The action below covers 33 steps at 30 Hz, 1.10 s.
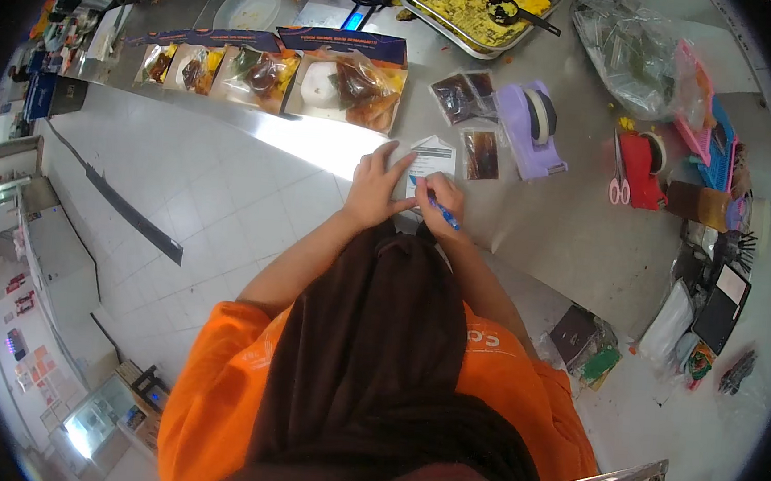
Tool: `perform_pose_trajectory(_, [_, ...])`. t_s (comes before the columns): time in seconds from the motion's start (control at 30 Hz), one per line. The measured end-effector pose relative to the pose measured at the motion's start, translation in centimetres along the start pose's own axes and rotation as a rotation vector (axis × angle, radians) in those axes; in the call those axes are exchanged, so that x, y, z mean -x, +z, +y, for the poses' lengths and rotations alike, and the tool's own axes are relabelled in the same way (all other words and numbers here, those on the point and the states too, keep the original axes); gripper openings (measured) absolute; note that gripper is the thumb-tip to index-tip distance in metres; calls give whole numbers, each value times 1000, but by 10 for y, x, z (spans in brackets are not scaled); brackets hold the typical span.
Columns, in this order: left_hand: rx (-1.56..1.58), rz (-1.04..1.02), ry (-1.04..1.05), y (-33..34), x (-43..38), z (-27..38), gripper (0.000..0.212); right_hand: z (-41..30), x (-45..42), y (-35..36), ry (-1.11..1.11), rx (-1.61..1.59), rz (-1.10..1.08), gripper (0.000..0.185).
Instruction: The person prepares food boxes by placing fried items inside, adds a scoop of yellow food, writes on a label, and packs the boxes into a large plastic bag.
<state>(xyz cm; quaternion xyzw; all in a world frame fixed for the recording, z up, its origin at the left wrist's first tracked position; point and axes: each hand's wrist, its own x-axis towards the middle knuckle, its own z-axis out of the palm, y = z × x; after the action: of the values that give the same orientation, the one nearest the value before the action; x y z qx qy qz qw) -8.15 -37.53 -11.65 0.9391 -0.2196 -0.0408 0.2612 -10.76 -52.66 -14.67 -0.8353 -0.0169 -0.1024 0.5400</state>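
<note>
A small printed paper slip [433, 160] lies at the edge of the steel table. My left hand [377, 185] rests on its left side, fingers spread, holding nothing. On the slip's lower right, my right hand [440, 201] grips a blue pen [446, 212], its tip hidden by the fingers. Beyond my left hand stands an open meal box [346, 90] with a white rice mound and bagged food, the nearest in a row of several. Sachets of dark sauce [480, 155] lie right of the slip, beside a purple tape dispenser [524, 129].
At the back stands a metal tray [470, 42] of yellow food with a black scoop [522, 17]. To the right are scissors [620, 170], a red tape dispenser [637, 171], plastic bags [626, 63], baskets and a jar [696, 203]. A black phone [723, 308] lies farther down.
</note>
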Motion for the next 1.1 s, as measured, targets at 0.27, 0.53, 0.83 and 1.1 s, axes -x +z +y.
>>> perform_pose_trajectory(0.27, [1,19,-2,1,0,0,76,3,4,-2,-45,98,102,13])
perform_pose_trajectory(0.53, [14,16,-3,1,1,1,77,5,8,-20,138,69,263,16])
perform_pose_trajectory(0.83, [2,28,11,3,1,-1,76,2,11,-19,28,150,174,16])
perform_pose_trajectory(1.1, [-7,32,16,3,1,-1,76,8,13,-19,-19,210,288,16])
